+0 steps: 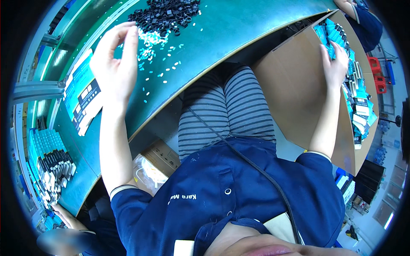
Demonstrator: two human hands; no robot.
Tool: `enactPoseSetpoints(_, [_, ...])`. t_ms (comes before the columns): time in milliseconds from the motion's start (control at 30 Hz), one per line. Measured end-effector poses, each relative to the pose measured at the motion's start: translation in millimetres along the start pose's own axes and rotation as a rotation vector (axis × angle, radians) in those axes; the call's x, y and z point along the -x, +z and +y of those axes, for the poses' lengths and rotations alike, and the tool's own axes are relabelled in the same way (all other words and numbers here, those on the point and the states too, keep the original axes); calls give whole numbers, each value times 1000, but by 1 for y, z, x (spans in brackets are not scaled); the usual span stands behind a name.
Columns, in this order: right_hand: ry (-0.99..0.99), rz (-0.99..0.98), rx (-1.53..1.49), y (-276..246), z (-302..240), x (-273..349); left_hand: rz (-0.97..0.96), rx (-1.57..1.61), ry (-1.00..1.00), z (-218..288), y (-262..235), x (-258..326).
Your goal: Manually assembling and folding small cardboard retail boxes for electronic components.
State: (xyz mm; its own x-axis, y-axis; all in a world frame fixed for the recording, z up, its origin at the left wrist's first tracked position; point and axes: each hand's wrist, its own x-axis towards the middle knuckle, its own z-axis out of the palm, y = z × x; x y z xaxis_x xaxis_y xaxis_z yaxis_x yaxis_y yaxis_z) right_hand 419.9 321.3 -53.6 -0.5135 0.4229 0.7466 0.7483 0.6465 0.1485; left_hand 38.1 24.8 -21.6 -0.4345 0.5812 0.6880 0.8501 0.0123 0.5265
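My left hand (114,64) is raised over the green table, thumb and forefinger tips brought together in a pinch. Anything between them is too small to make out. Just beyond the fingertips lie a heap of small black plastic pieces (164,15) and a scatter of tiny white and teal pieces (149,42). Beside that wrist is a stack of flat teal, white and black packages (83,91). Over at the right, my right hand (335,66) reaches into a large cardboard box (294,77). Its thumb and fingers are apart over many similar teal packages (361,102), with nothing visibly held.
The green table's (205,51) edge runs diagonally in front of my lap. More packages (51,158) stand in rows at the left, near a co-worker's arm (70,219). Another person's sleeve (367,25) shows at the far right. A small carton (160,158) sits below the table.
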Motion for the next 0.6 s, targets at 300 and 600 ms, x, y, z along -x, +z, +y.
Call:
enactPoseSetpoints(300, [156, -608, -841, 148, -83, 121, -784, -364, 222, 67, 65, 21])
enactPoseSetpoints(600, [63, -818, -1060, 416, -182, 229, -940, -551, 137, 61, 84, 26])
